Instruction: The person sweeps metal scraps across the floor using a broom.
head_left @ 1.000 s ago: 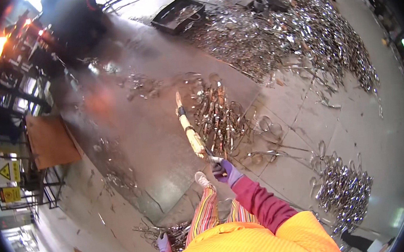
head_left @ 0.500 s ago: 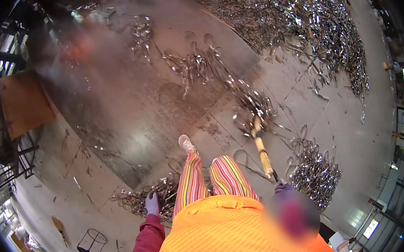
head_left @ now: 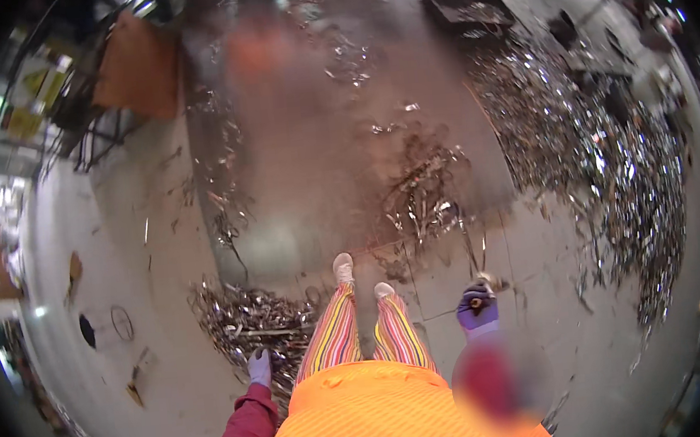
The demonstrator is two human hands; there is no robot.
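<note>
looking straight down at my striped legs (head_left: 368, 333) and both shoes planted on the concrete floor (head_left: 146, 261). my right hand (head_left: 477, 307), in a purple glove, is clenched round the top of a wooden handle (head_left: 484, 283); i see only its pale end poking up past my fist, the rest runs down away from me and i can't make out the head of the tool. my left hand (head_left: 259, 366), gloved too, hangs low by my hip just over the scrap pile (head_left: 250, 319) on my left; it's small and blurred, so i can't tell if it's open, curled or gripping anything. that pile is a tight heap of shiny metal strips right beside my left foot, so some gathering looks done there. ahead of my toes there's a looser clump (head_left: 423, 195) lying on the dark steel plate (head_left: 310, 139), with thin strands trailing off it, and that one looks only half drawn together to me. further right a big spread (head_left: 602, 155) of the same bright scrap sweeps across the floor in a wide band, barely gathered at all, plus stray bits dotted along the plate's left edge. i'd judge this as early going: one heap made, one clump partway, the main spread untouched. a dark tray (head_left: 469, 8) sits far off at the top, and an orange board (head_left: 141, 66) leans by the racks on the upper left.
</note>
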